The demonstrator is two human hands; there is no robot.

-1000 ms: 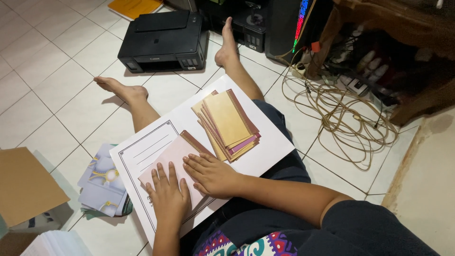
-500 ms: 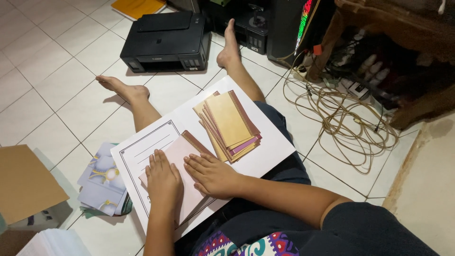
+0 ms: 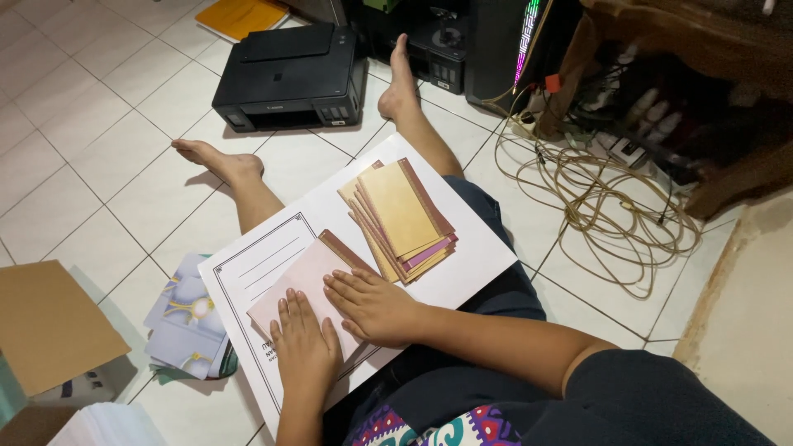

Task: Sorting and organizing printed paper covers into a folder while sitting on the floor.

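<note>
The person is sitting on the tiled floor (image 3: 107, 165) with a large white board (image 3: 462, 264) lying across the lap. Both hands are pressing flat on a pale pink envelope (image 3: 301, 285) that is resting on a bordered white sheet (image 3: 256, 264) on the board.

Left hand (image 3: 304, 347): fingers (image 3: 291, 312) are lying extended and together, palm down on the near part of the pink envelope — released, grasping nothing.

Right hand (image 3: 376, 307): fingers (image 3: 343, 285) are lying spread and flat across the envelope's right side, their tips pointing toward its brown-edged flap (image 3: 345, 250) — likewise released, gripping nothing.

Just beyond the right fingertips, a fanned stack of envelopes (image 3: 402, 216) is lying on the board — mostly tan with brown edges, one purple edge showing low in the pile. It is sitting close to the pink envelope's flap; whether they are touching cannot be told.

Left of the left fingers, off the board, a loose pile of bluish printed cards (image 3: 186, 326) is lying on the floor, with a brown cardboard flap (image 3: 49, 326) further left. Well ahead of both hands, a black printer (image 3: 289, 78) is standing on the floor between the person's bare feet. To the right, a tangle of beige cable (image 3: 595, 206) is spreading over the tiles.
</note>
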